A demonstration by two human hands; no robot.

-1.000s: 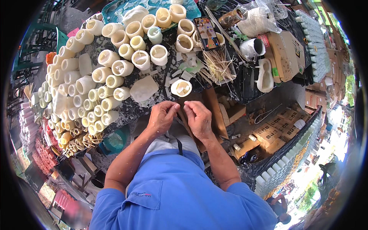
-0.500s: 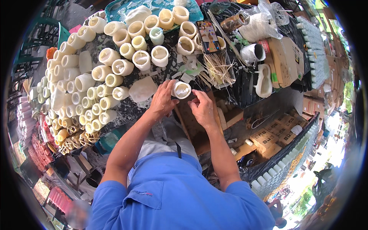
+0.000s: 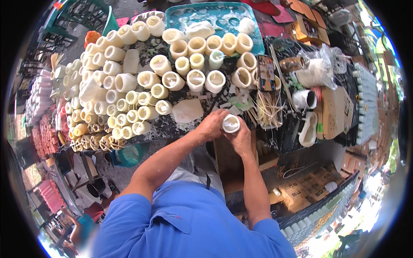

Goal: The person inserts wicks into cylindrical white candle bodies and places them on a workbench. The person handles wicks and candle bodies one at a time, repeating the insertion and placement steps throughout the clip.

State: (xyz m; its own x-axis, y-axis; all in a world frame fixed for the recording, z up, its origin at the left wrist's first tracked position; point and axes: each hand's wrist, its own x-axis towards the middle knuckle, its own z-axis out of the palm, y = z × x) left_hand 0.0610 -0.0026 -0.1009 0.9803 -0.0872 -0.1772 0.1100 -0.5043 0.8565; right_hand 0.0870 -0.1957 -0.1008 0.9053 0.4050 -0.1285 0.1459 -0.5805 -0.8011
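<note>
A small white wax candle cup (image 3: 231, 124) sits upright between my two hands, its hollow top facing up with some white wax inside. My left hand (image 3: 215, 123) closes on its left side, fingers curled. My right hand (image 3: 241, 138) wraps round its right and lower side. Both hands are just off the table's front edge, near a flat pale wax slab (image 3: 188, 111). Beyond stand several cream wax cups, including one open cup (image 3: 215, 81) and a pale green one (image 3: 216, 59). The fingertips behind the cup are partly hidden.
Many wax cups crowd the left of the black-covered table. A teal tray (image 3: 215, 17) lies at the back. To the right are a phone (image 3: 266, 74), a bundle of thin sticks (image 3: 269, 111), a white container (image 3: 304, 99) and a cardboard box (image 3: 333, 112). Wax scraps litter the tabletop.
My right hand has come from beside the cup to gripping it. The view has shifted, so the table things appear farther right and lower.
</note>
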